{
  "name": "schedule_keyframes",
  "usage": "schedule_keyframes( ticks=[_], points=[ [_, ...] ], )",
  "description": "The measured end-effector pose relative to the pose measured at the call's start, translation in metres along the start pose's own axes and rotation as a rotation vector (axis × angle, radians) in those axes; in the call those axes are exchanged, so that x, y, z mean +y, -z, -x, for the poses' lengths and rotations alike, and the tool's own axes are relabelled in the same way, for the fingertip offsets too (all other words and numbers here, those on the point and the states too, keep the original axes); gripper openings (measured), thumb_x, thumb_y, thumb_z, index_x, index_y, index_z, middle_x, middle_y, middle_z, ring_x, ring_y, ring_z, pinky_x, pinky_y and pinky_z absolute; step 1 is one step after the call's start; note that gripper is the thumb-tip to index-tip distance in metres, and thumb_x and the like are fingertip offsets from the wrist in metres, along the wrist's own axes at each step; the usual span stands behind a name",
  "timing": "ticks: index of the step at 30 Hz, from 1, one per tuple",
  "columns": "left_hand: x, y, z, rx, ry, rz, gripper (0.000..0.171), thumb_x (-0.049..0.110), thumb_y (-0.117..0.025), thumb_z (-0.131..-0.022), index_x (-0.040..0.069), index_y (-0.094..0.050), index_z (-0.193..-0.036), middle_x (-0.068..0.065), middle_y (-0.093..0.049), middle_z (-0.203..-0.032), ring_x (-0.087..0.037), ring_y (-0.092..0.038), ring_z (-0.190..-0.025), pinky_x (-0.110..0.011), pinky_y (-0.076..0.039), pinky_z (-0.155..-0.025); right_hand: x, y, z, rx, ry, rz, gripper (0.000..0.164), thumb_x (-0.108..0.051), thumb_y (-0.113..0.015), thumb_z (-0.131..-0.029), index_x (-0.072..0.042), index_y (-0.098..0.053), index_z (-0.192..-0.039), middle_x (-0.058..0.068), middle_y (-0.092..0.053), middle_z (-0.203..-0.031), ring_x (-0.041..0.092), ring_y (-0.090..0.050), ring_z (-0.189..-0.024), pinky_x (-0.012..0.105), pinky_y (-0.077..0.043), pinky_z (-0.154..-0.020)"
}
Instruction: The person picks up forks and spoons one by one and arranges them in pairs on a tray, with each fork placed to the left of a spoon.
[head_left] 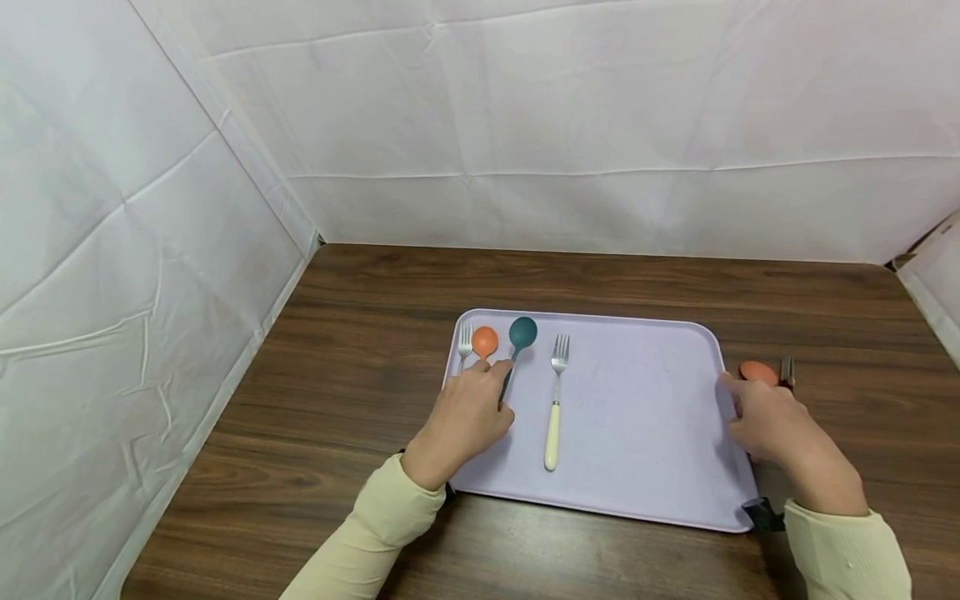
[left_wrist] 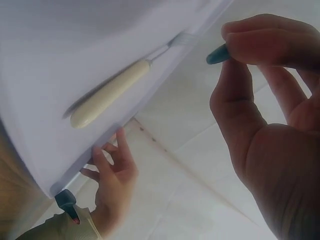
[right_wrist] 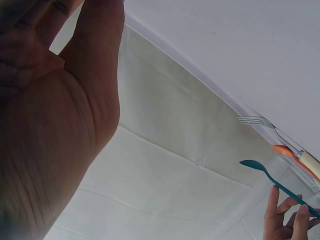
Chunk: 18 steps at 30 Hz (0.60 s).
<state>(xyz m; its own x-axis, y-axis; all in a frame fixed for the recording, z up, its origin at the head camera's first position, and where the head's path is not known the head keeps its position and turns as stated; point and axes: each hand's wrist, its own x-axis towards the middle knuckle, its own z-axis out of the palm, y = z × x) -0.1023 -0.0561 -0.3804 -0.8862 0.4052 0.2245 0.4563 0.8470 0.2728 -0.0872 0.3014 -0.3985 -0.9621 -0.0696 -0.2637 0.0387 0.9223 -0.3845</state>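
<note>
My left hand [head_left: 467, 415] pinches a dark teal spoon [head_left: 522, 332] by its handle, over the left part of a lilac tray [head_left: 637, 417]. In the left wrist view the teal handle end [left_wrist: 218, 54] pokes out between thumb and fingers. Beyond that hand lie an orange spoon [head_left: 484, 341] and a fork [head_left: 465, 337], their lower parts hidden by it. A fork with a cream handle [head_left: 552, 435] lies mid-tray. At the tray's right rim, my right hand [head_left: 780, 425] touches the edge with its fingers; whether it grips the rim is unclear.
Right of the tray, partly behind the right hand, an orange spoon [head_left: 758, 372] and a dark fork [head_left: 787, 371] lie on the brown wooden table [head_left: 360, 333]. White cloth walls [head_left: 525, 100] stand behind the table and at its left.
</note>
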Motion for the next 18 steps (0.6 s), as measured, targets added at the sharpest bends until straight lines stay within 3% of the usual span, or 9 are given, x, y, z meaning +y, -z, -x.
schedule_keyframes(
  ticks=[8, 18],
  points=[
    [0.006, -0.003, -0.002, -0.015, 0.012, 0.013, 0.047, 0.005, -0.062, -0.066, 0.005, -0.063, -0.113, -0.011, -0.060, -0.084, -0.027, -0.056, -0.058, -0.038, -0.044, -0.047, 0.000, 0.000, -0.001, 0.002, -0.003, 0.006, 0.065, 0.002, -0.056, -0.074, 0.015, -0.034, -0.133, 0.009, -0.044, -0.066, 0.016, -0.047, -0.043, 0.032, -0.038, -0.043],
    [0.018, -0.006, -0.007, -0.030, -0.031, 0.003, 0.047, 0.004, -0.063, -0.066, 0.004, -0.063, -0.114, -0.009, -0.061, -0.083, -0.022, -0.057, -0.067, -0.035, -0.044, -0.050, -0.001, -0.001, 0.000, 0.011, -0.002, -0.004, 0.064, 0.003, -0.055, -0.074, 0.015, -0.035, -0.133, 0.009, -0.043, -0.066, 0.015, -0.046, -0.042, 0.032, -0.039, -0.042]
  ],
)
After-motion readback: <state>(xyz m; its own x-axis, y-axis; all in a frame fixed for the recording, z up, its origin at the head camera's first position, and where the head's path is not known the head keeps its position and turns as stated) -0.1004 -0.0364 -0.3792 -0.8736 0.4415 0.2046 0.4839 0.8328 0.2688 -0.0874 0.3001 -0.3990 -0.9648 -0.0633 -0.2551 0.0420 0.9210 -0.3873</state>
